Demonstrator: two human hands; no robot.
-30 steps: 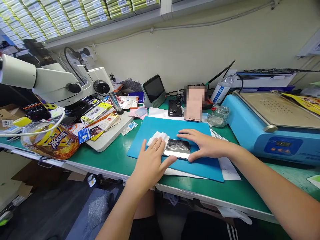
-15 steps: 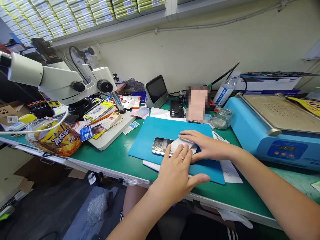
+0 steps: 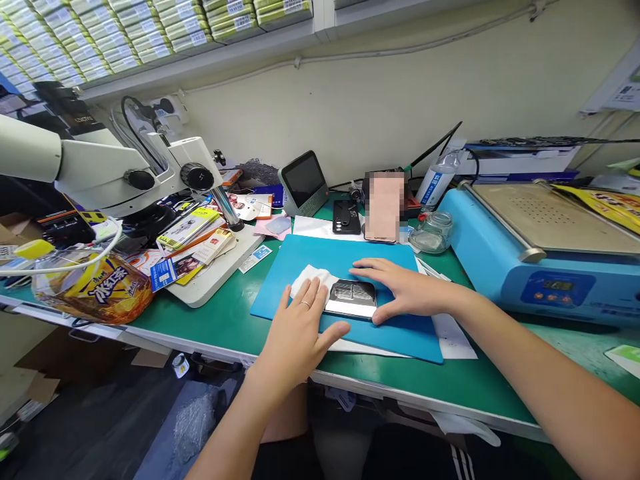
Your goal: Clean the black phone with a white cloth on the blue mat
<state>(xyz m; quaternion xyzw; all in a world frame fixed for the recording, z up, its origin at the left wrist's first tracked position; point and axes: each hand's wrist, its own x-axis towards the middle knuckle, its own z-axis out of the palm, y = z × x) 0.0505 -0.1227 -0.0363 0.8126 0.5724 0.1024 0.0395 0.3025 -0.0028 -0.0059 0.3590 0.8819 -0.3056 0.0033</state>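
Note:
A smartphone [image 3: 353, 293] lies screen up on a blue mat [image 3: 295, 250], its dark glass reflecting light patterns. Over its left end is a crumpled white tissue [image 3: 311, 275]. My left hand [image 3: 297, 323], a ring on one finger, holds the tissue down with extended fingers, thumb out to the side. The hand and tissue hide that end of the phone. At the phone's right end, my right hand [image 3: 407, 290] is open. Its thumb is at the near right corner and its fingers stretch past the far edge.
Behind the mat are a black phone [image 3: 347, 217], a small display [image 3: 303, 181], a glass jar [image 3: 433, 233] and a plastic bottle [image 3: 443, 177]. A blue heating plate machine [image 3: 560, 293] stands right. Left are a microscope [image 3: 120, 173], a drink bottle [image 3: 95, 287] and stacked cards [image 3: 195, 247].
My left hand has slid the tissue from the phone's right part to its left end, uncovering the right part of the screen. My right hand stays around the right end. The view has shifted slightly.

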